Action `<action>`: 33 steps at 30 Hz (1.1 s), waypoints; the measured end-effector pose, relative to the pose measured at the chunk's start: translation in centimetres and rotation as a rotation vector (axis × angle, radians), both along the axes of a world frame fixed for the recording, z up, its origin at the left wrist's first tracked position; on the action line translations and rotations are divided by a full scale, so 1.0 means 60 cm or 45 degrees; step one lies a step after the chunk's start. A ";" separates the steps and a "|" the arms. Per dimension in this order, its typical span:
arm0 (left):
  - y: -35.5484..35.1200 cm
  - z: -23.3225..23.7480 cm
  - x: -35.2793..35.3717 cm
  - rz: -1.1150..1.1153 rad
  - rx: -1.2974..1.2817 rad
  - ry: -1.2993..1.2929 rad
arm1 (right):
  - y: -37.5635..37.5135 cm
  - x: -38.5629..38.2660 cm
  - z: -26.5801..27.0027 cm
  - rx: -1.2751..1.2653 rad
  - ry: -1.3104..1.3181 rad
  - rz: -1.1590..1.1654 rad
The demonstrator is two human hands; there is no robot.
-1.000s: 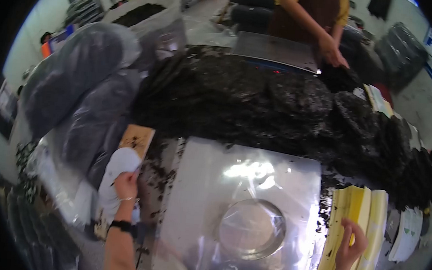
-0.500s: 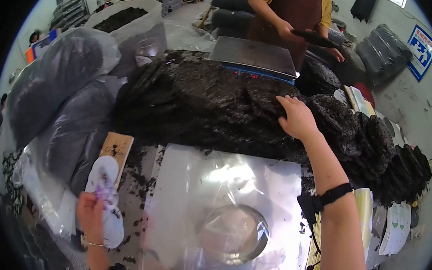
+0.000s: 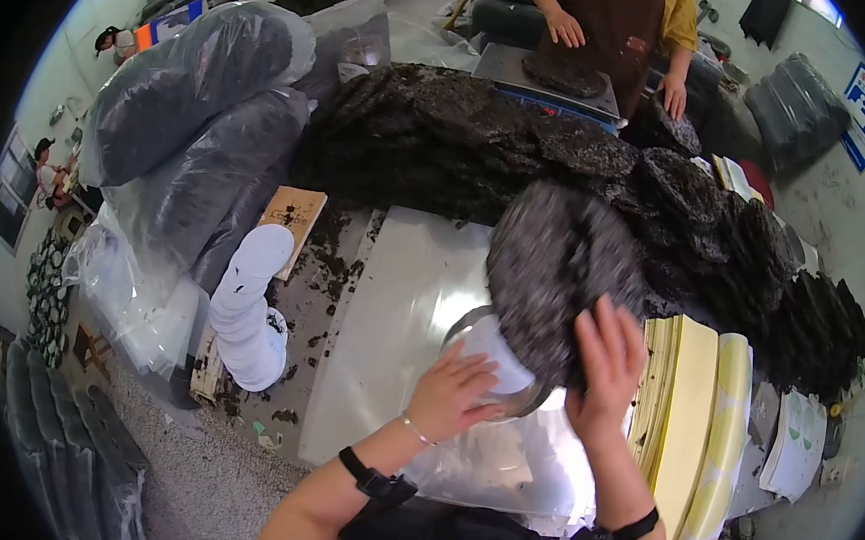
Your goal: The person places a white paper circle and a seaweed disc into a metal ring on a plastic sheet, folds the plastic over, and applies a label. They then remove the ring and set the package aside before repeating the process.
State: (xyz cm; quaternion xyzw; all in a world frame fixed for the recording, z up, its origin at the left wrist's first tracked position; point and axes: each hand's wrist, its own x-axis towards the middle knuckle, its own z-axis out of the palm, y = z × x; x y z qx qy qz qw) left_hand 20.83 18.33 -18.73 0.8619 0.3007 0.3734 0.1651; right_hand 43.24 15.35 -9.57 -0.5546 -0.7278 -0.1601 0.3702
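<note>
My right hand (image 3: 608,371) holds a dark round cake of what looks like dried seaweed (image 3: 558,274), tilted and blurred by motion. Below it, a white paper disc (image 3: 487,346) lies within a metal ring (image 3: 465,322) on a shiny metal sheet (image 3: 391,287). The fingers of my left hand (image 3: 452,392) are spread at the near edge of this disc. The cake hides part of the ring. Behind stands a long pile of similar cakes (image 3: 412,128).
Overlapping white discs (image 3: 248,327) lie left beside a cardboard piece (image 3: 295,222). Filled plastic bags (image 3: 199,93) stand farther left. Yellow sheets (image 3: 689,408) lie on the right. Across the pile, a co-worker (image 3: 610,32) stands at a scale (image 3: 507,70) bearing one cake.
My right hand has brought a cake from the pile toward the ring. My left hand has moved right from the white discs to the ring. The co-worker's cake now rests on the scale.
</note>
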 end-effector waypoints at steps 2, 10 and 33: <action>-0.007 -0.003 -0.028 0.128 0.033 -0.332 | -0.054 -0.018 -0.050 -0.193 -0.041 -0.013; 0.091 0.069 0.004 -0.078 -0.568 0.363 | -0.040 -0.001 -0.085 -1.052 0.233 0.456; 0.142 0.023 0.077 -0.211 -0.168 0.452 | 0.216 0.077 -0.010 -1.057 0.546 0.181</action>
